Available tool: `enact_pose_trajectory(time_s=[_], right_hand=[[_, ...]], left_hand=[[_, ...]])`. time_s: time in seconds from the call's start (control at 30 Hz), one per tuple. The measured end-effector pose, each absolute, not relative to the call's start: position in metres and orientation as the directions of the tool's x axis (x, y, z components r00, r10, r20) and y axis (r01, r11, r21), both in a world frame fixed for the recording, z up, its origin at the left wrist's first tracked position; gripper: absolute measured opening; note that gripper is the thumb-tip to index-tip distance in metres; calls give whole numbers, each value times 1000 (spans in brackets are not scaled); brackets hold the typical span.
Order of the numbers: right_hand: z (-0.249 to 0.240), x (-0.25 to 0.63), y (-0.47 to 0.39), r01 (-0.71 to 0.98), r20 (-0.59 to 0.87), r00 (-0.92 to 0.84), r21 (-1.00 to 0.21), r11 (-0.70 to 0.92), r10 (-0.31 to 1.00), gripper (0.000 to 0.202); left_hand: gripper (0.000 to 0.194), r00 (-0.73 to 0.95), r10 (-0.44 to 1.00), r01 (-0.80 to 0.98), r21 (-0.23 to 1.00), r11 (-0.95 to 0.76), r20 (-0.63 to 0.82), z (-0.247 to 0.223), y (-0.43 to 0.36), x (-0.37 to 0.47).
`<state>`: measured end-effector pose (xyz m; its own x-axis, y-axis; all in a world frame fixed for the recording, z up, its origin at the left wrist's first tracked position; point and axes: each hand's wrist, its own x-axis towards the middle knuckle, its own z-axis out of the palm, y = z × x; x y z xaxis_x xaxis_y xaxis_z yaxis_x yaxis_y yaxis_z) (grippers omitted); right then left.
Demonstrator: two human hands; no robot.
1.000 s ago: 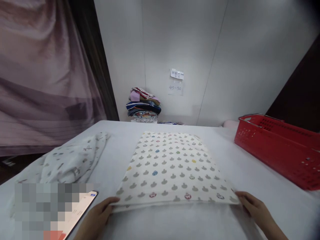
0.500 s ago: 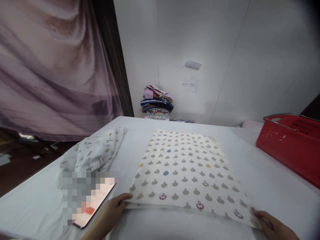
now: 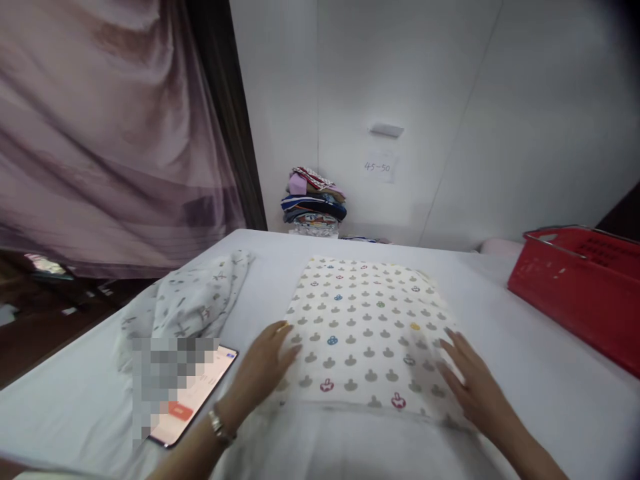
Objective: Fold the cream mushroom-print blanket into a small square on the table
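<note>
Left hand advanced (cloth beneath fingertips).

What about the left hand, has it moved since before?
Yes. The left hand has moved forward, away from the person. Its fingertips were nearer than the far end of the phone; now they reach past it.

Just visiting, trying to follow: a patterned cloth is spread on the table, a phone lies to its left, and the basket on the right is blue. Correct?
No: the head view shows the basket on the right is red, not blue. The patterned cloth is spread on the table, with the phone to its left.
</note>
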<state>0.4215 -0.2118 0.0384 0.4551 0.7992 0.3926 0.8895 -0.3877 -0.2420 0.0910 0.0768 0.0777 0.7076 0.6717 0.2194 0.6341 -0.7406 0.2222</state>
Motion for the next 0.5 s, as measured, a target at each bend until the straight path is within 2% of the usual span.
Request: enact_pose_trajectory(time_s=[0.07,0.2,0.37,0.43,0.5], right_hand=[[39,418,-184,899,286,434,-199,-390,854,59],[15,433,-177,818,24,563,-160,-553,826,63],[3,437,-191,793,-1,592,-181,-582,806,65],[7,435,-191,778,-24,596,-230,-584,803,65],[14,439,-188,743,-60,603,-323,-587,796,62]], left_hand=[[51,799,554,536,138,-833,234,56,76,111],[58,809,557,554,71,-829,189,17,78,117],[59,808,573,566,91,-820,138,6,91,105],[58,804,591,582,110,-806,67,6,99,106],[52,812,580,569,136,-811,61,8,109,112]])
